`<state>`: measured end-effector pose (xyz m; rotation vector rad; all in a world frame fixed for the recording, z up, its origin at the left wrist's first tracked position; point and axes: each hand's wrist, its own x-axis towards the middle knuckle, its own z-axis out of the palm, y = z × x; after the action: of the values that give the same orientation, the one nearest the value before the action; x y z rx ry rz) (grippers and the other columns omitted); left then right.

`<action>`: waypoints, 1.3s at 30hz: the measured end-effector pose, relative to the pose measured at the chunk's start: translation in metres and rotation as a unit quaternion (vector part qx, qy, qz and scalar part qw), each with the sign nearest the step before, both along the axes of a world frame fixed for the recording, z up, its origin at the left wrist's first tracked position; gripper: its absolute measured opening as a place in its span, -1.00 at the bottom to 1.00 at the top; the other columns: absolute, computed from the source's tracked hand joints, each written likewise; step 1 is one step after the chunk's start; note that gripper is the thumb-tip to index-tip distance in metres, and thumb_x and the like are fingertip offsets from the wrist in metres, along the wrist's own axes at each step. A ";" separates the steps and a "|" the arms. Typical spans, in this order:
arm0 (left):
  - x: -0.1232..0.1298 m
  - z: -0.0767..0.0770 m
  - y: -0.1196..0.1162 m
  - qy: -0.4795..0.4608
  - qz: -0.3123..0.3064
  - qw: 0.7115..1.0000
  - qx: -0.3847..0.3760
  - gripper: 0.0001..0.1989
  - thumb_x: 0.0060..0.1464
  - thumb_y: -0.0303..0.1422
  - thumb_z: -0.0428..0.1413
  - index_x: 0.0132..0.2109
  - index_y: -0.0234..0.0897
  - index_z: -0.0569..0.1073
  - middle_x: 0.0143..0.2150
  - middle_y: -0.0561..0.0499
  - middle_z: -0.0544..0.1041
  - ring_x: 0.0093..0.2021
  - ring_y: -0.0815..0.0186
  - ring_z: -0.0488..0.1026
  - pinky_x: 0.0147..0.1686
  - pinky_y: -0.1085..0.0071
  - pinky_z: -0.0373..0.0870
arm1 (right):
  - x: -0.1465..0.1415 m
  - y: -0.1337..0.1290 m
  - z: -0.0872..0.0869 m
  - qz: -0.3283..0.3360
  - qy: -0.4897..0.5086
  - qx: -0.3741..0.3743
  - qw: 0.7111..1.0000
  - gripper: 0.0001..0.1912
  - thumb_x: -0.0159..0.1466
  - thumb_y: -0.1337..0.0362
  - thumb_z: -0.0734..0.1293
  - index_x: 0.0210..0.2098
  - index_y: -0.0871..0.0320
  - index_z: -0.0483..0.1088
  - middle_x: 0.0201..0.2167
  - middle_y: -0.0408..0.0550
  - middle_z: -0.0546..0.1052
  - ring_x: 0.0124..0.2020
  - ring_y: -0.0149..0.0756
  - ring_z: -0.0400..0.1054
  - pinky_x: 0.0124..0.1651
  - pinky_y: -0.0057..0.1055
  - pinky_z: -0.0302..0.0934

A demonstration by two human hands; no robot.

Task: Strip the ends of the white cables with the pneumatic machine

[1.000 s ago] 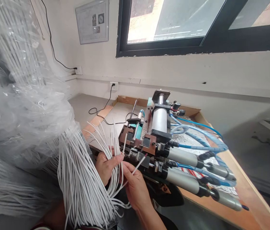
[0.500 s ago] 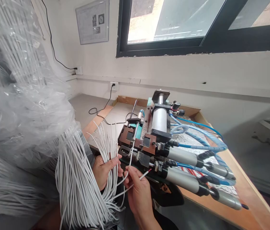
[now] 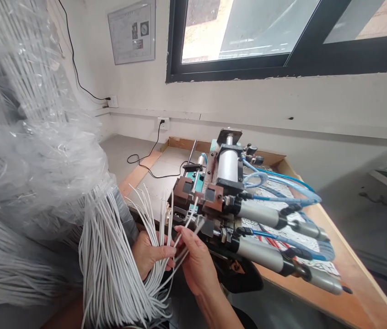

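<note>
Against a thick bundle of white cables (image 3: 111, 269), my left hand (image 3: 150, 253) is closed round several of their loose upper ends, which fan out above the thumb. Beside it, my right hand (image 3: 196, 260) pinches a white cable (image 3: 190, 219) between thumb and fingers. That cable points up at the brown jaw blocks of a pneumatic machine (image 3: 198, 194); whether its tip is inside the jaws I cannot tell. A second, blurred cable end (image 3: 198, 227) rises from the right hand in front of the lower jaw.
Silver air cylinders (image 3: 262, 251) stick out to the right of the machine, with blue hoses (image 3: 282, 198). A wood-edged bench (image 3: 368, 292) bears white scraps. Plastic-wrapped cables (image 3: 35, 155) hang at the left. A black cord (image 3: 155, 176) lies behind.
The cable end with a red tip, which pointed right from my right hand, has swung upward. My right hand has risen slightly towards the jaws, and the machine's front parts have shifted.
</note>
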<state>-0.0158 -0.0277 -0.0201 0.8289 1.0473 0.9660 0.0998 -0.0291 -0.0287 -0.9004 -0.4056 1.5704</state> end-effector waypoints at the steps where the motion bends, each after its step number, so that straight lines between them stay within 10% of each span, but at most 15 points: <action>1: -0.001 -0.002 -0.002 0.003 -0.002 1.000 -0.005 -0.79 -0.32 -0.37 0.26 -0.47 -0.42 0.47 -0.66 0.06 0.44 -0.67 0.38 0.39 -0.67 0.50 0.31 | 0.000 -0.001 0.000 -0.019 -0.012 0.000 1.000 -0.68 -0.11 0.09 0.46 -0.44 0.19 0.48 -0.67 -0.24 0.31 -0.65 -0.49 0.14 -0.58 -0.53 0.06; 17: -0.001 -0.003 -0.003 0.001 0.039 0.999 -0.036 -0.73 -0.27 -0.31 0.24 -0.38 -0.42 0.47 -0.61 0.04 0.46 -0.64 0.39 0.41 -0.59 0.45 0.36 | 0.005 0.001 -0.012 -0.002 -0.009 -0.015 1.000 -0.69 -0.15 0.13 0.48 -0.55 0.27 0.48 -0.74 -0.27 0.20 -0.72 -0.64 -0.09 -0.71 -0.63 -0.30; 24: 0.000 0.000 -0.003 -0.006 0.020 0.999 -0.044 -0.78 -0.31 -0.33 0.24 -0.49 -0.41 0.45 -0.62 0.00 0.48 -0.64 0.37 0.40 -0.61 0.46 0.32 | 0.000 0.003 -0.008 0.060 0.036 -0.036 0.997 -0.69 -0.14 0.14 0.48 -0.51 0.23 0.44 -0.76 -0.30 0.18 -0.72 -0.55 0.04 -0.65 -0.56 0.00; 39: 0.000 -0.002 0.001 0.033 0.117 0.992 0.016 -0.78 -0.28 -0.28 0.25 -0.48 -0.36 0.47 -0.59 0.07 0.43 -0.54 0.40 0.34 -0.48 0.45 0.29 | -0.001 -0.004 -0.011 -0.110 -0.009 -0.061 0.992 -0.73 -0.17 0.22 0.50 -0.57 0.24 0.39 -0.67 -0.20 0.39 -0.69 -0.60 0.09 -0.67 -0.66 -0.02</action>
<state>-0.0159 -0.0268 -0.0217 0.7808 1.2084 1.1607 0.0993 -0.0328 -0.0395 -1.0191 -0.2162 1.3949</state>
